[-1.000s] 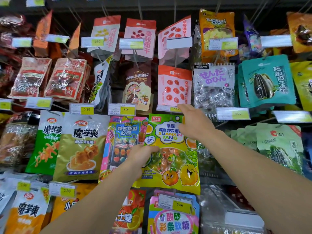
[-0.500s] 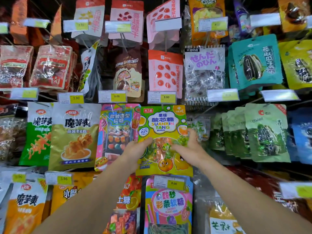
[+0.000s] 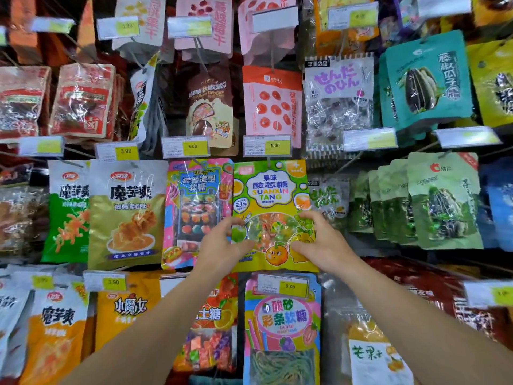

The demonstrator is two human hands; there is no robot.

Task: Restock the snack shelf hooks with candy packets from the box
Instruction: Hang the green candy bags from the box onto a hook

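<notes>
Both hands' fingers [image 3: 306,218] grasp the hanging candy packet [image 3: 270,190] at its lower sides.

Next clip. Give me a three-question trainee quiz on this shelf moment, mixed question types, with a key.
1. True or false: both hands are on the green-yellow Suanxin Tang packet.
2. Which price tag hangs directly above that packet? A) 3.90 B) 5.00 C) 8.50
3. Fill in: the packet immediately to its left, partly behind the left hand, is mainly ____ and blue.

Key
1. True: the left hand grips its left edge and the right hand holds its lower right part.
2. B, the 5.00 tag.
3. Pink, the pink gummy packet.
</notes>
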